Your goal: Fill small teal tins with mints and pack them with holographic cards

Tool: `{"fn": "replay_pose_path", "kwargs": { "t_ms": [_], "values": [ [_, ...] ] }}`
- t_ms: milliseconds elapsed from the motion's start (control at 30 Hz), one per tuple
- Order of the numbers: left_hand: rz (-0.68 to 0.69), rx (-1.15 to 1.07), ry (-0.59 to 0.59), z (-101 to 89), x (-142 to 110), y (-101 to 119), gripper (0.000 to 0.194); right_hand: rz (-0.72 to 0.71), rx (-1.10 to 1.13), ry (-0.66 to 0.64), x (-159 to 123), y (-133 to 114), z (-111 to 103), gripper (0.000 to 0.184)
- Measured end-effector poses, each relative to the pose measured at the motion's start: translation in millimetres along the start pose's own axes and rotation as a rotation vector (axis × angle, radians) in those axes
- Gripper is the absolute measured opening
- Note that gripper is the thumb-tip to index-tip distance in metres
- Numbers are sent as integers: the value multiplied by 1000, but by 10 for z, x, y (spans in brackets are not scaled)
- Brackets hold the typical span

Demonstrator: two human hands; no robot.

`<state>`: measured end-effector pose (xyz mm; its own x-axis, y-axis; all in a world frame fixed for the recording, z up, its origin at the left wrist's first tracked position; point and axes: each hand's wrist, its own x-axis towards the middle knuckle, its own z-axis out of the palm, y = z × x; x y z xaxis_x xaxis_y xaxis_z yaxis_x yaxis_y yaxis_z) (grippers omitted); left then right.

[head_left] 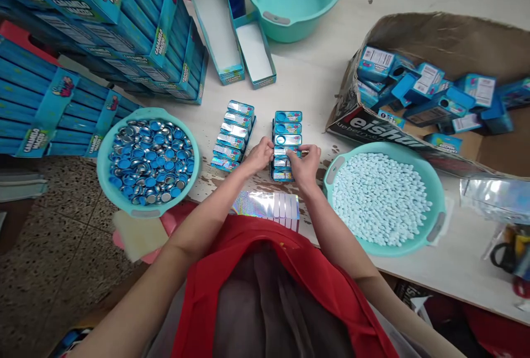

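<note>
In front of me a row of small blue boxes [288,116] stands on the table, several with a round hole in the top. My left hand [260,156] is at the row's left side, its thumb and fingers pinched together. Across the row, my right hand [305,166] reaches in from the right, fingertips pinched at the same box. Between the fingertips a shiny sticker [280,151] lies over that box's top; its ends are covered by my fingers. A second row of blue boxes [232,131] on the left has shiny strips on top. Nearest me lies a holographic sticker sheet [267,203].
A turquoise basin [103,173] of round blue-and-silver pieces stands left; another basin [439,212] with small whitish pieces stands right. Behind it is a cardboard box [343,99] of blue packages. Stacked display boxes [141,32], open trays [219,21] and a turquoise tub [290,21] stand farther back.
</note>
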<state>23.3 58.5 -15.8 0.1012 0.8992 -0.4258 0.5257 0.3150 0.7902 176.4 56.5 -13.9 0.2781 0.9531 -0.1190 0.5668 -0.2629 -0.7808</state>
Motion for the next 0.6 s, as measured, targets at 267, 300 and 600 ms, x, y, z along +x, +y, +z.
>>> {"fn": "replay_pose_path", "kwargs": {
  "t_ms": [267, 300, 600],
  "values": [
    [-26, 380, 177, 293, -358, 48, 46, 2, -28, -11, 34, 70, 18, 35],
    [-13, 433, 140, 325, -421, 54, 50, -24, -48, -1, 48, 74, 27, 33],
    [-24, 657, -208, 396, -897, -259, 32, -342, 49, 35, -591, 142, -341, 15]
  ]
}}
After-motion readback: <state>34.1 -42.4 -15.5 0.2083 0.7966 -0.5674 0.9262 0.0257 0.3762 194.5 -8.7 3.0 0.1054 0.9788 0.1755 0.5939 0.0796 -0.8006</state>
